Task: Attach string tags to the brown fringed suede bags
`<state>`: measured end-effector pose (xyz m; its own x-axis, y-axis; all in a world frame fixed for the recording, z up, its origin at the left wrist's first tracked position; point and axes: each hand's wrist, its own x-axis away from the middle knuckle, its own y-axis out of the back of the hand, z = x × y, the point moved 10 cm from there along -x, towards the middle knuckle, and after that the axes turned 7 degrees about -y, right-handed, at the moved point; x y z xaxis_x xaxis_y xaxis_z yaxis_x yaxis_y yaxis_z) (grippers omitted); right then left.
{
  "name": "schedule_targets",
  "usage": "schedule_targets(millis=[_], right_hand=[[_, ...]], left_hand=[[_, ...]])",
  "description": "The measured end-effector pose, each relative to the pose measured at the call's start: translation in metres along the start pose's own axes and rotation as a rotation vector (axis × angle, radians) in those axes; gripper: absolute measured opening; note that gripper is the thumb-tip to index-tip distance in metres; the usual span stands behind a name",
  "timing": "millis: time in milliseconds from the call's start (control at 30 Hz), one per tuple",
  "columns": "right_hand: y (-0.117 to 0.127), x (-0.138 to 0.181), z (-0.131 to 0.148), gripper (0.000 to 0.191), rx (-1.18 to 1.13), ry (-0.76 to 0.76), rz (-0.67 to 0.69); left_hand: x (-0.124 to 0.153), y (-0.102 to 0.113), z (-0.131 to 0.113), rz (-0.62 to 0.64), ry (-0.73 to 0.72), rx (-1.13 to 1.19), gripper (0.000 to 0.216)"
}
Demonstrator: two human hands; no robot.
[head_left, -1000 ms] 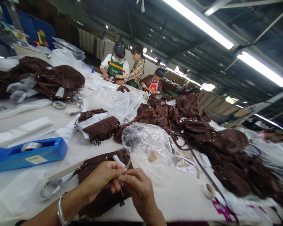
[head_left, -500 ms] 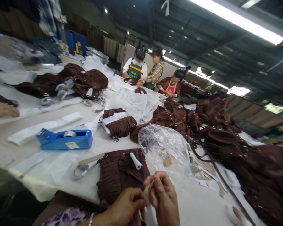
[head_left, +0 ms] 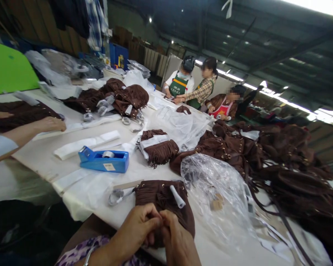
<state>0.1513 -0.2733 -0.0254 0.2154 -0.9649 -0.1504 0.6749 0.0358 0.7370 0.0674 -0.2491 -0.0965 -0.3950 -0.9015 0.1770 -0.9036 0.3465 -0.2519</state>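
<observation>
My left hand (head_left: 140, 227) and my right hand (head_left: 179, 238) are closed and meet over the near edge of the table. Their fingertips pinch together, and whatever is between them is hidden. Just beyond them, partly covered by my fingers, lies a dark brown fringed bag (head_left: 152, 190) with metal eyelets. A small white paper roll (head_left: 177, 196) rests on its front. To the bag's left is a ring-shaped piece in clear wrapping (head_left: 115, 197).
A blue tape dispenser (head_left: 104, 162) and white paper strips (head_left: 87, 145) lie left. Clear plastic (head_left: 213, 184) and heaped brown bags (head_left: 233, 147) fill the right. A co-worker's hand (head_left: 52, 124) rests by another bag at left; several people stand across the table.
The view has swung left, bringing a green panel and more of the co-worker's arms into sight. My hands have drawn together, hiding the pale piece seen at my fingers before.
</observation>
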Motion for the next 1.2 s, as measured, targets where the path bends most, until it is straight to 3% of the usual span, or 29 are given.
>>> schedule_targets(millis=[133, 267, 333, 400, 467, 600, 700, 867, 1067, 1200], right_hand=[[-0.021, -0.011, -0.006, 0.017, -0.025, -0.059, 0.07], [-0.033, -0.028, -0.007, 0.013, 0.008, -0.083, 0.136], [-0.037, -0.039, -0.007, 0.014, 0.056, -0.094, 0.168], [-0.035, -0.054, -0.006, 0.016, 0.096, -0.11, 0.159], [-0.031, -0.071, -0.006, 0.016, 0.096, -0.149, 0.097], [-0.05, -0.106, -0.006, 0.012, 0.051, -0.188, 0.062], [-0.079, -0.123, -0.017, 0.013, 0.074, -0.227, 0.107], [-0.099, -0.122, -0.036, 0.013, 0.147, -0.263, 0.131], [-0.092, -0.112, -0.033, 0.014, 0.121, -0.29, 0.145], [-0.093, -0.115, -0.026, 0.015, 0.103, -0.28, 0.094]], left_hand=[[-0.002, 0.018, 0.023, 0.06, 0.075, 0.005, 0.036], [-0.003, 0.041, 0.032, 0.157, 0.163, -0.035, 0.04], [-0.012, 0.071, 0.022, 0.078, 0.081, -0.236, 0.035], [-0.023, 0.109, -0.001, -0.13, -0.106, -0.546, 0.027], [-0.03, 0.131, -0.015, -0.259, -0.258, -0.798, 0.018], [-0.056, 0.13, 0.007, -0.053, -0.277, -0.974, 0.03], [-0.067, 0.132, 0.013, 0.071, -0.251, -0.908, 0.031], [-0.071, 0.147, 0.027, 0.252, 0.022, -0.644, 0.025], [-0.065, 0.144, 0.032, 0.317, 0.091, -0.414, 0.029], [-0.068, 0.146, 0.03, 0.251, 0.057, -0.467, 0.021]])
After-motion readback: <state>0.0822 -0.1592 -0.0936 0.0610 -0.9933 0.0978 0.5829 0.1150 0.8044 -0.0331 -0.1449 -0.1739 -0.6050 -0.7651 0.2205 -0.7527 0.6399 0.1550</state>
